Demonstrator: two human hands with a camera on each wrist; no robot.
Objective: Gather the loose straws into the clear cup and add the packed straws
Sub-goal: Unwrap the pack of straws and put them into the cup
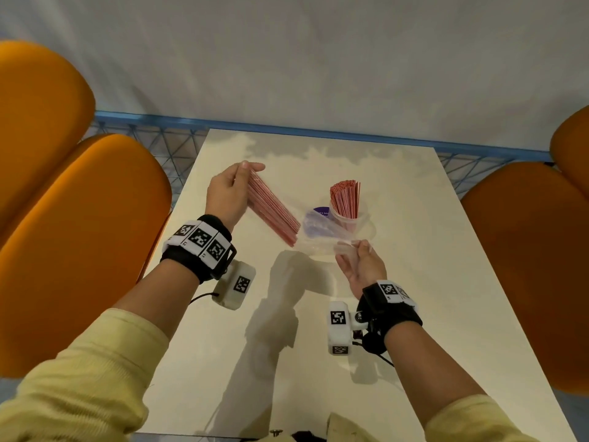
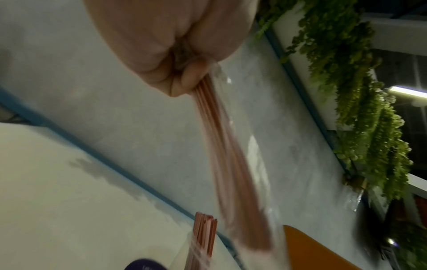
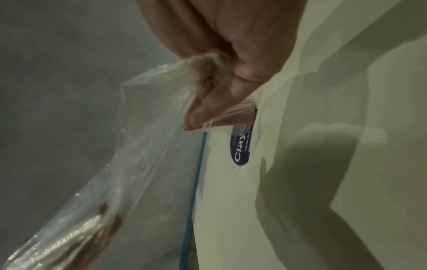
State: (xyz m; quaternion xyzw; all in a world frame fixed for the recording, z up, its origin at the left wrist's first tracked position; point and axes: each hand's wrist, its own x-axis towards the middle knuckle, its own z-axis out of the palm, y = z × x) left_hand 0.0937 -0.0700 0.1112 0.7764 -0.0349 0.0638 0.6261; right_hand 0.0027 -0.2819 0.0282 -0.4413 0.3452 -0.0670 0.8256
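Above a pale table (image 1: 414,314) flanked by orange chairs (image 1: 79,250), a person draws a bundle of red straws (image 1: 274,212) out of a clear plastic bag (image 1: 322,234). The left hand (image 1: 228,194) has its grip closed round the bundle's upper end, thumb and fingers curled about it, holding it at a slant in the air. The right hand (image 1: 360,266) pinches the bag's bunched end, its grip tight on the film, just in front of the cup (image 1: 347,218). That cup stands near the table's middle, already holding an upright sheaf of loose straws (image 1: 345,199); a purple label (image 1: 320,212) shows beside it. Gathering looks finished, and unpacking is the step in hand. The bundle's lower end seems still inside the bag's mouth, though blur makes that uncertain. Next, the left hand would need to pull the bundle clear, turn it upright and lower it beside the sheaf without tipping the cup.
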